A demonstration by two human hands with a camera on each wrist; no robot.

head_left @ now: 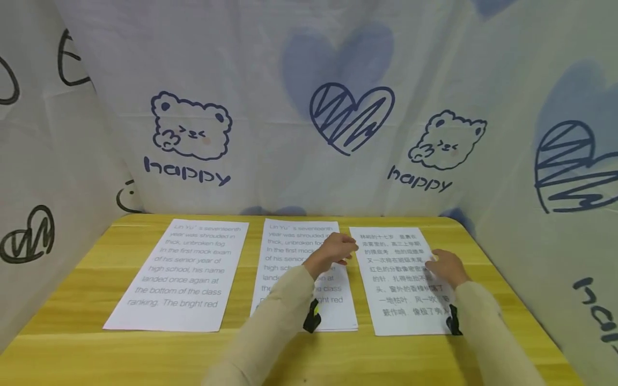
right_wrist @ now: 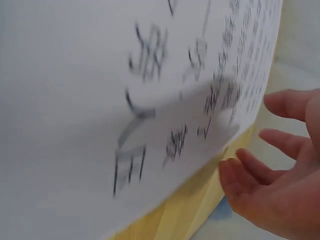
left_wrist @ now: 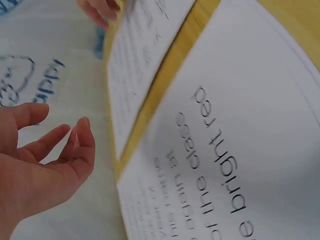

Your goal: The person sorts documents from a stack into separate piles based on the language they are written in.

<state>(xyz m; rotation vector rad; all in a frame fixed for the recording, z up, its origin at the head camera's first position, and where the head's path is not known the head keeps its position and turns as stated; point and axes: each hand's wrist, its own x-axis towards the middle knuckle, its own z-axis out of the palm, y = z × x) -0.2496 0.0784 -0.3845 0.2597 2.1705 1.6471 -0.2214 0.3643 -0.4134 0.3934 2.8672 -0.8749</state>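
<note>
My left hand (head_left: 333, 251) hovers over the upper right part of the middle sheet of printed English text (head_left: 333, 316), fingers loosely bent and holding nothing. In the left wrist view, a gap shows between the thumb and fingers of this hand (left_wrist: 50, 160). A sheet of printed Chinese text (head_left: 386, 268) lies to the right, with my right hand (head_left: 448, 268) by its right edge. The right wrist view has the right hand (right_wrist: 275, 165) with thumb and fingers apart and its shadow falling on the Chinese sheet (right_wrist: 75, 150). A second paper edge shows along the middle sheet.
Another English text sheet (head_left: 193, 268) lies on the left of the yellow wood-grain table (head_left: 63, 321). White cloth (head_left: 270, 134) printed with hearts and bears hangs behind the table and along both sides. Black straps (head_left: 313, 316) are on both sleeved wrists.
</note>
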